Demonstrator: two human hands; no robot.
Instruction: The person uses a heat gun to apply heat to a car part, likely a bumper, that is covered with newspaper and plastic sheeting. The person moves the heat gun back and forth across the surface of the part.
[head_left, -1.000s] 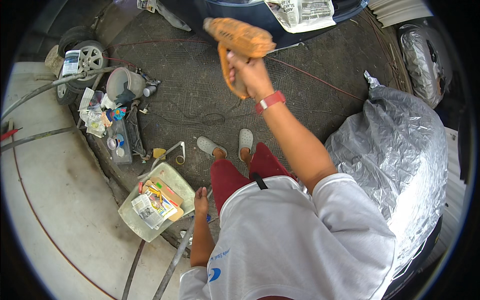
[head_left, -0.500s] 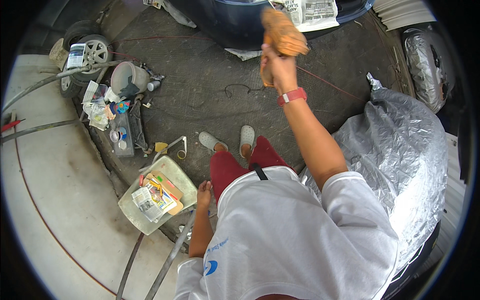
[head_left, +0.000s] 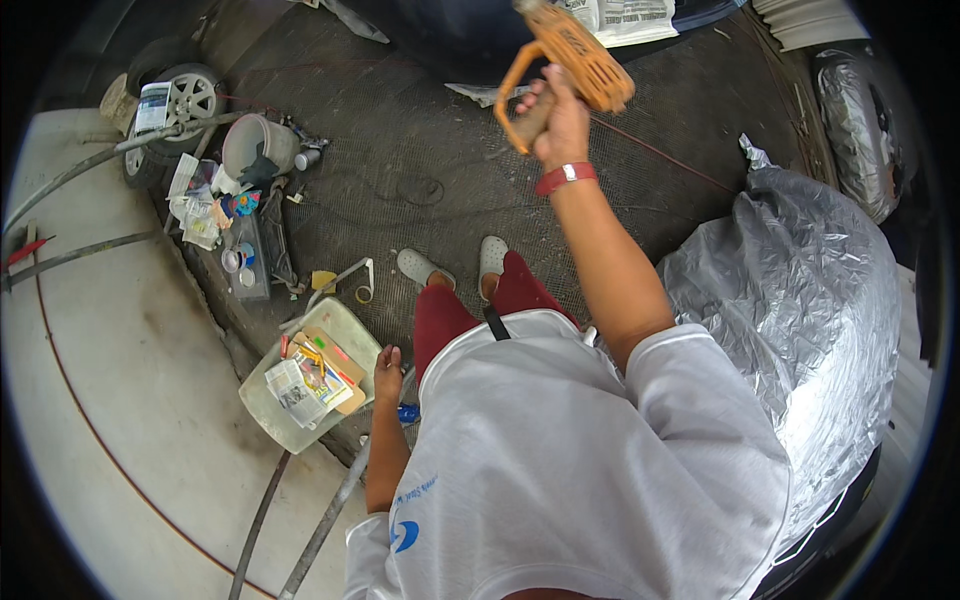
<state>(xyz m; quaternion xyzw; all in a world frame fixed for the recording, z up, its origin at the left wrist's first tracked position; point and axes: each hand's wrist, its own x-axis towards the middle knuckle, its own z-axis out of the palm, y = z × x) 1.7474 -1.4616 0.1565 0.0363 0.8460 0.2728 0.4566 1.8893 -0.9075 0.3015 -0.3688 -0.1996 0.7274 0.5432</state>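
Observation:
My right hand (head_left: pixel 563 125) is wrapped round the grip of an orange heat gun (head_left: pixel 592 65) with a loop-shaped guard. Its metal nozzle points up and away, toward a dark blue car panel (head_left: pixel 440 40) at the far edge. Newspaper (head_left: pixel 630 18) lies on the panel just beyond the tool. Down by my left thigh hangs my left hand (head_left: pixel 388 375), fingers loosely bent and nothing seen in them. Closest to it is a pale plastic stool (head_left: pixel 270 418) bearing folded newspaper, cardboard and small coloured tools.
Crumpled silver sheeting (head_left: pixel 800 290) covers a large object at my right. Left of my feet stand a bucket (head_left: pixel 240 150), a wheel (head_left: pixel 190 100) and a grey tray (head_left: pixel 250 285) with cans. A pale car panel (head_left: pixel 100 380) fills the left side. Thin hoses (head_left: pixel 670 170) cross the floor.
The heat gun has turned in my right hand, so its guard now shows on the left. My left hand has moved slightly up and left, nearer the stool.

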